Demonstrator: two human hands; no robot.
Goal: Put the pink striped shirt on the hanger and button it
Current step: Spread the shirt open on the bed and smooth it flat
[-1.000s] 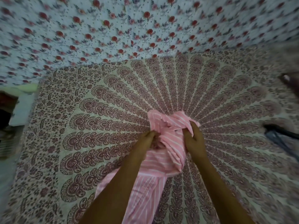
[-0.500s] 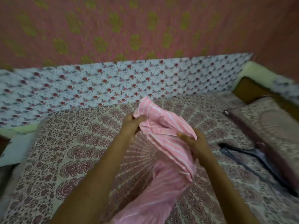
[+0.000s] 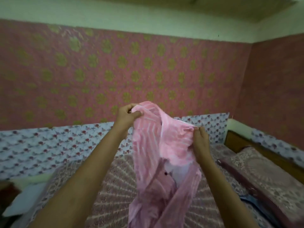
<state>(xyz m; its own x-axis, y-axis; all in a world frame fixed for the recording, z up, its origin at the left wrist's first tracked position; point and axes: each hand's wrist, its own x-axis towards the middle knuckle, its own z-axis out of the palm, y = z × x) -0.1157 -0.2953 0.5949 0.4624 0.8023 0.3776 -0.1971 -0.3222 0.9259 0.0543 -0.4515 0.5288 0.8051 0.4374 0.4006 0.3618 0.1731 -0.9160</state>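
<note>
Hanging blurred, the shirt runs below frame.

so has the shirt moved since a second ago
Yes, upward: the pink striped shirt, earlier bunched low over the bedspread, now has its top edge in front of the pink wall.
</note>
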